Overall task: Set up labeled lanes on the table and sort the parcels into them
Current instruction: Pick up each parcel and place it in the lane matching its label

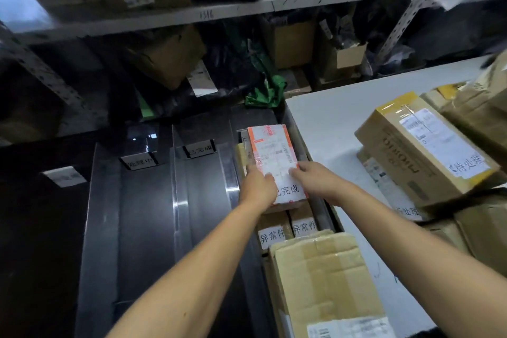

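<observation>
Steel lanes [148, 200], hands [258, 189] gripping flat parcel [274, 156]

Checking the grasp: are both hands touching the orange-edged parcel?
Touching. Head view: left hand and right hand fingers rest on the orange-edged parcel.

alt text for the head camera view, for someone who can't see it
Both hands, left hand and right hand, hold an orange-edged parcel over the rightmost dark lane, above boxes tagged 异常件. More cardboard parcels sit on the white table to the right.

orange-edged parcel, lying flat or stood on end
Lying flat: the orange-edged parcel rests label-up on other boxes in the lane, left hand and right hand on its near end.
</observation>
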### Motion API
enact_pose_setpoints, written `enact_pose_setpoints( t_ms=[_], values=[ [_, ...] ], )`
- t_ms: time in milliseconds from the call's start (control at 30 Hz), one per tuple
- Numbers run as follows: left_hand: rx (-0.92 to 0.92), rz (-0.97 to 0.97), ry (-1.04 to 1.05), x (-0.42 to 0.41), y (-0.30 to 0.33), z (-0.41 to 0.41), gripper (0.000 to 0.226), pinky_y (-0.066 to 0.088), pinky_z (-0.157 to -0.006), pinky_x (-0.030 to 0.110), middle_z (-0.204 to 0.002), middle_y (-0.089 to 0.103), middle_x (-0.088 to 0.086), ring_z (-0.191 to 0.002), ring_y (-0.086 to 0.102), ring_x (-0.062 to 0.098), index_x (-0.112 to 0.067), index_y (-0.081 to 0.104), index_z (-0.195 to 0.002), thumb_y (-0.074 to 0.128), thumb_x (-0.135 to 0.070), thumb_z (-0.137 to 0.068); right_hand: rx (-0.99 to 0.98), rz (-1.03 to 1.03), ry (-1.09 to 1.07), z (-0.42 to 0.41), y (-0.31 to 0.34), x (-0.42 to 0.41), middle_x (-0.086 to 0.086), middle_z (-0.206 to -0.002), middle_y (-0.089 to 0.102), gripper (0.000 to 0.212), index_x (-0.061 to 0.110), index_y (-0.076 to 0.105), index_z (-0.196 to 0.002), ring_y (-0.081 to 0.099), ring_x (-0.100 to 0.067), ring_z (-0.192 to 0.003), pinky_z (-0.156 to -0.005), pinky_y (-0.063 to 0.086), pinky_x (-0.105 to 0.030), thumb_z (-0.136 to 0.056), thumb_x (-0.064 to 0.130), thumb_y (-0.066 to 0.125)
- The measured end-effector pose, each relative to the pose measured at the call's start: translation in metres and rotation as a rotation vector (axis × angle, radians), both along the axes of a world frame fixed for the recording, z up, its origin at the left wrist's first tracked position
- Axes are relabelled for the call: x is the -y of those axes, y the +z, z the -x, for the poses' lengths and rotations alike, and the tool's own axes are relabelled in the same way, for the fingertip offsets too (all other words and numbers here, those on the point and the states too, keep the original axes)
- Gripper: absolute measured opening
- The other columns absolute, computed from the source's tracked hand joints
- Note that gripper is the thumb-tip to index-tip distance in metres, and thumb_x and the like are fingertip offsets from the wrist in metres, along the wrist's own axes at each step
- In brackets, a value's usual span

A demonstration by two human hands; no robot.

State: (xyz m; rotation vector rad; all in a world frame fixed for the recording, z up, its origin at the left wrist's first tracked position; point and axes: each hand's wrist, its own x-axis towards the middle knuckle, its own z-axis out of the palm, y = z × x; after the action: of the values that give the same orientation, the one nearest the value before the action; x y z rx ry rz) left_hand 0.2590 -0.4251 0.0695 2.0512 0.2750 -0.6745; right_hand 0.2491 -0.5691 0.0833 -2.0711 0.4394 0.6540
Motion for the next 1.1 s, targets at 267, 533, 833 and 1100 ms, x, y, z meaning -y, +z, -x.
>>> enact_pose_setpoints(
  t_ms=[267,533,833,1100],
  values=[
    [0.174,0.066,0.043,0.004,0.019,-0.005,0.029,0.055,-0.066,0.028,-0.118,0.064,-0.006,-0.084,0.062,0.008,-0.025,0.053,-0.129,0.041,-0.022,-0.103,0.218,0.097,-0.097,-0.009,0.014,0.006,-0.004,-0.098,0.074,0.014,0.021,0.068,-0.099,0.071,-0.022,-0.09,-0.08,0.058,-0.039,-0.092,0.018,0.055],
    [0.387,0.198,0.07,-0.05,0.085,-0.02,0.029,0.058,-0.079,0.031,-0.109,0.068,-0.016,-0.095,0.066,0.006,-0.033,0.063,-0.12,0.048,-0.02,-0.098,0.396,-0.083,-0.086,-0.026,0.076,-0.023,0.005,-0.094,0.076,0.008,0.031,0.065,-0.086,0.074,-0.01,-0.083,-0.076,0.062,-0.038,-0.091,0.025,0.065],
    [0.304,0.224,0.215,-0.128,0.096,-0.026,0.028,0.057,-0.091,0.043,-0.114,0.07,-0.005,-0.102,0.067,0.016,-0.021,0.063,-0.121,0.053,-0.015,-0.095,0.327,0.08,0.106,-0.044,0.107,-0.103,0.006,-0.092,0.073,0.008,0.027,0.064,-0.086,0.07,-0.01,-0.081,-0.076,0.06,-0.035,-0.093,0.028,0.063],
    [0.05,0.12,0.251,-0.14,0.041,-0.008,0.024,0.06,-0.083,0.044,-0.115,0.07,0.005,-0.095,0.07,0.024,-0.015,0.063,-0.114,0.048,-0.009,-0.096,0.012,0.231,0.21,-0.034,0.06,-0.14,-0.014,-0.109,0.07,0.024,0.002,0.067,-0.109,0.066,-0.031,-0.099,-0.088,0.056,-0.046,-0.092,0.012,0.054]
  ],
)
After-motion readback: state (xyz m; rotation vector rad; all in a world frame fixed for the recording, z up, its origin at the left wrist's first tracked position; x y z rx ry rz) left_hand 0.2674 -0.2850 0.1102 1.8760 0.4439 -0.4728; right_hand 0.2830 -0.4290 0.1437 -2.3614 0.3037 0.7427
